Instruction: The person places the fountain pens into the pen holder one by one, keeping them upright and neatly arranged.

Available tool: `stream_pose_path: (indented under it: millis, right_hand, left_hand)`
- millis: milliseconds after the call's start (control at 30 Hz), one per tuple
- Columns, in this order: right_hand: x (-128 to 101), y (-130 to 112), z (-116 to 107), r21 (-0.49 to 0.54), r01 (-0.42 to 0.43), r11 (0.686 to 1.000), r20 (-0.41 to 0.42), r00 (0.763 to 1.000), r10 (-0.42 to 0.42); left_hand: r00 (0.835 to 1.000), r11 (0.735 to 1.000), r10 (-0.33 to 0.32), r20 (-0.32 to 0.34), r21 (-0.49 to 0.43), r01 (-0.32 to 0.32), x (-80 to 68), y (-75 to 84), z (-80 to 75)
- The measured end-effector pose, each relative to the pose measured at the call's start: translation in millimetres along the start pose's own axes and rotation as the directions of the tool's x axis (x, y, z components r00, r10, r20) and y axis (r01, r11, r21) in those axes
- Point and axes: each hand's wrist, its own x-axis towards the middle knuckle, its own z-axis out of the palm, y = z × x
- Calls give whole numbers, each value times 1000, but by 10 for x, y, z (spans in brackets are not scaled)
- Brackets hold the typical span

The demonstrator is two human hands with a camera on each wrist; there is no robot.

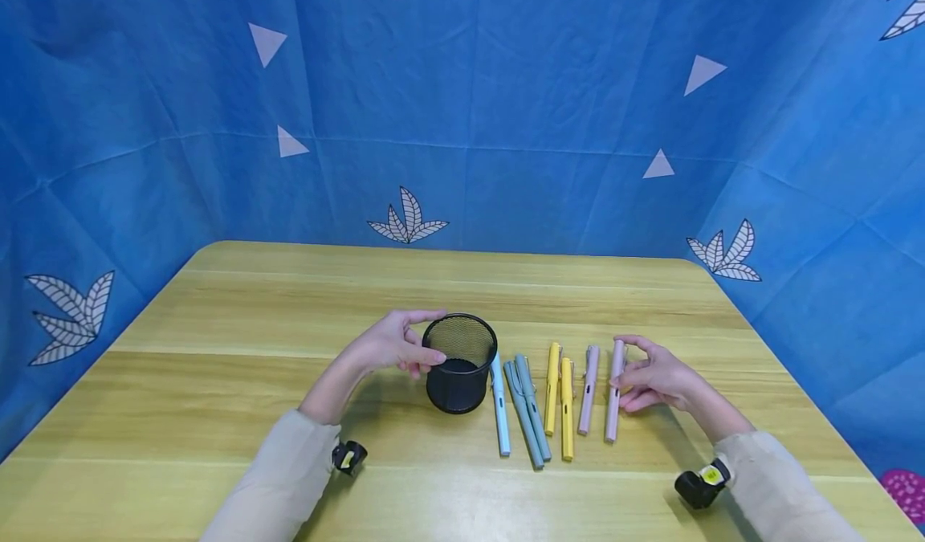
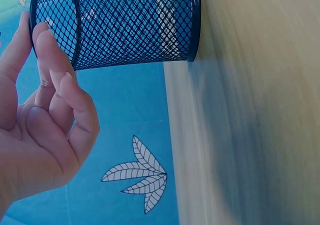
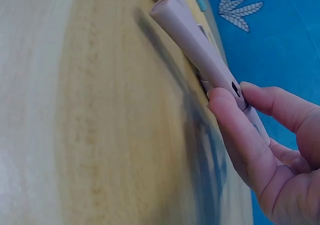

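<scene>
A pale pink pen lay at the right end of a row of pens on the wooden desk, its long axis running from the person toward the far edge. The right hand pinched its far end between thumb and fingertips, while the near end seemed to rest on the desk. To the pen's left lay another pink pen, two yellow pens, two grey-green pens and a light blue pen, all roughly parallel. Just left of the blue pen stood an upright black mesh cup; nothing could be made out inside it. The left hand held the cup's rim with curled fingers and thumb. Blue patterned cloth hung behind.
</scene>
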Motion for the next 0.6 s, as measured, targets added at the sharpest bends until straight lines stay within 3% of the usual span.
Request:
stream_pose_path:
  millis: [267, 600]
  right_hand:
    - [-36, -53, -17, 51, 52, 997, -16, 999, -51]
    - [-63, -170, 34, 99, 186, 978, -26, 983, -184]
  left_hand:
    - [1000, 1000, 7, 4, 15, -7, 14, -15, -4]
    - [1000, 1000, 9, 0, 16, -9, 7, -6, -4]
